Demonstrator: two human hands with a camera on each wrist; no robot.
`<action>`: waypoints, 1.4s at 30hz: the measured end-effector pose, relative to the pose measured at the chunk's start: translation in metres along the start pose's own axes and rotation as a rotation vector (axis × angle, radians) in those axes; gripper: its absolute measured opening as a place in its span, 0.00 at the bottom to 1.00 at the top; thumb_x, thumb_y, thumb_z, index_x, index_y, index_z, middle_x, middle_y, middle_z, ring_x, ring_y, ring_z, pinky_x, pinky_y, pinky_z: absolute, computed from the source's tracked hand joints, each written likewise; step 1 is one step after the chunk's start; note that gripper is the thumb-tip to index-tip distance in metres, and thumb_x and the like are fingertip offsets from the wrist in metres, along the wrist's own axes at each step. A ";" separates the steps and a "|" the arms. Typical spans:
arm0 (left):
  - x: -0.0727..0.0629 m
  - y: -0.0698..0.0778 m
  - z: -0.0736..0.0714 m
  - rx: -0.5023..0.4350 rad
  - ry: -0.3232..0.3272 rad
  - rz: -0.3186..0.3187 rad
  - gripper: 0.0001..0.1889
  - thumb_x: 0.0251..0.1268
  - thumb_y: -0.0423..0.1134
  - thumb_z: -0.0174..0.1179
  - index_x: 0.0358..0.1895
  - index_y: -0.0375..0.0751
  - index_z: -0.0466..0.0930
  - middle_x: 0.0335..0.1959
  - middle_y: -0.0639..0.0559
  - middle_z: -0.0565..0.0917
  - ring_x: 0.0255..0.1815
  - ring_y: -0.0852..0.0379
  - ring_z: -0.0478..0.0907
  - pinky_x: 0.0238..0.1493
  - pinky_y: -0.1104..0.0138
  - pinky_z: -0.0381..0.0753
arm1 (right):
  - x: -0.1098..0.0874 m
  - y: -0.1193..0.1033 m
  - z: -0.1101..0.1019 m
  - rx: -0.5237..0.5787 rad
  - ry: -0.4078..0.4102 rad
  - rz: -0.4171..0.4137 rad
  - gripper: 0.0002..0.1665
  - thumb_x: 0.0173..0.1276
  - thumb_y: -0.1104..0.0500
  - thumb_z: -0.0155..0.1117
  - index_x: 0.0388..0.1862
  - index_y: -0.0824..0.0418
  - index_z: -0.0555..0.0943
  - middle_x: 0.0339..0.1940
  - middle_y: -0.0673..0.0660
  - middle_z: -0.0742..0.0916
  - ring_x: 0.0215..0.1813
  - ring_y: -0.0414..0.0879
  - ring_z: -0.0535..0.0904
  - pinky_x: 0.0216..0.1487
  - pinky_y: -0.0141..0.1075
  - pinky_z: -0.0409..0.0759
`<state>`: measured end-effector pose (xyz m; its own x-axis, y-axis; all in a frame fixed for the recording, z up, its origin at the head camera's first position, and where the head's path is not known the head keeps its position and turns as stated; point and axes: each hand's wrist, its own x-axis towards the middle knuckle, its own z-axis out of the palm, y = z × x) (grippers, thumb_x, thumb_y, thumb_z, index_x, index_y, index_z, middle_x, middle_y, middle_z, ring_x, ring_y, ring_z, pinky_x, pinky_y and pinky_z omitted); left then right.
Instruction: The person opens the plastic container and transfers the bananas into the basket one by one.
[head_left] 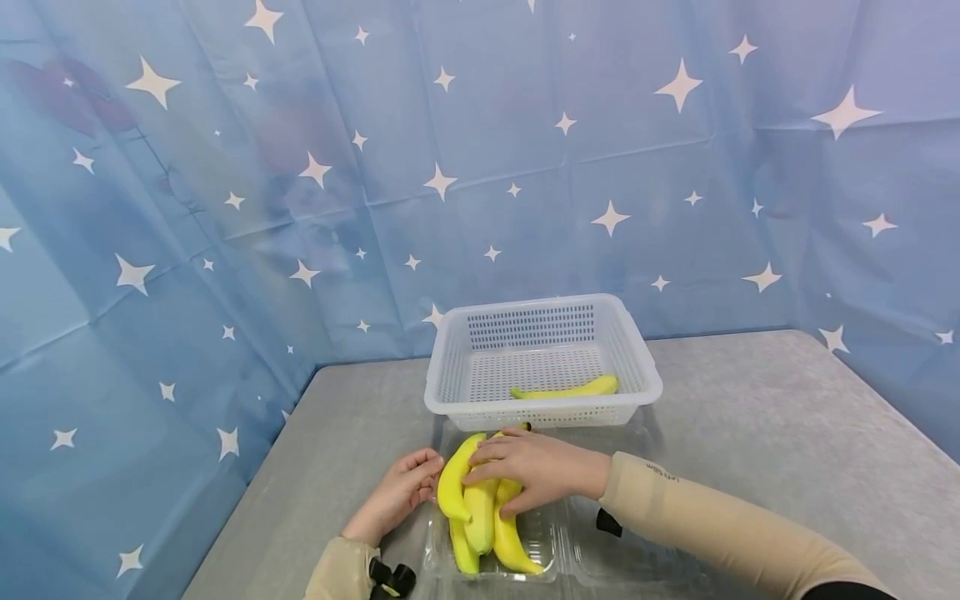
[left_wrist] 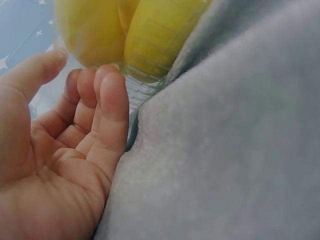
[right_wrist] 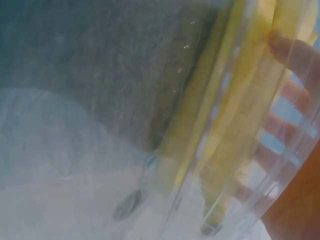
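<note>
Several yellow bananas [head_left: 480, 521] lie piled lengthwise in the left compartment of a clear plastic clamshell box [head_left: 551, 533]. Over the pile, my right hand [head_left: 536, 467] grips the middle banana [right_wrist: 245, 115], fingers across its top and thumb on its right side. At the box's left side is my left hand [head_left: 405, 492], palm turned inward and fingers loosely bent. In the left wrist view its fingertips [left_wrist: 114, 97] come right at the clear wall, just below the bananas [left_wrist: 160, 40], with nothing held between thumb and fingers.
A white perforated plastic basket [head_left: 450, 408] stands directly behind the box, with one banana [head_left: 570, 389] along its near wall. The clear lid half [head_left: 622, 542] spreads to the right under my forearm. A grey table [head_left: 787, 433] ends at a blue star-patterned curtain [head_left: 510, 125].
</note>
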<state>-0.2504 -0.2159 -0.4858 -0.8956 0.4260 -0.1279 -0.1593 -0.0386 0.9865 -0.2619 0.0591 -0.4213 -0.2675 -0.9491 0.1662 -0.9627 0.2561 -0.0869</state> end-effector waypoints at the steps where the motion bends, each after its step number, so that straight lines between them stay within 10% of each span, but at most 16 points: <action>1: 0.000 0.000 0.000 -0.001 0.000 -0.002 0.09 0.75 0.42 0.51 0.37 0.41 0.74 0.26 0.52 0.76 0.24 0.60 0.75 0.31 0.67 0.80 | 0.000 0.000 0.001 -0.004 0.008 -0.001 0.35 0.62 0.43 0.69 0.68 0.44 0.72 0.63 0.47 0.77 0.67 0.44 0.69 0.66 0.51 0.66; 42: 0.001 0.000 0.000 0.005 -0.004 0.004 0.09 0.75 0.41 0.51 0.38 0.40 0.74 0.26 0.52 0.77 0.24 0.60 0.75 0.31 0.68 0.80 | 0.004 -0.001 0.003 -0.013 0.061 -0.016 0.29 0.57 0.47 0.74 0.59 0.42 0.78 0.57 0.44 0.78 0.61 0.44 0.72 0.64 0.52 0.67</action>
<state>-0.2516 -0.2159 -0.4860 -0.8945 0.4298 -0.1233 -0.1533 -0.0358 0.9875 -0.2619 0.0541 -0.4236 -0.2536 -0.9402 0.2274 -0.9672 0.2436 -0.0713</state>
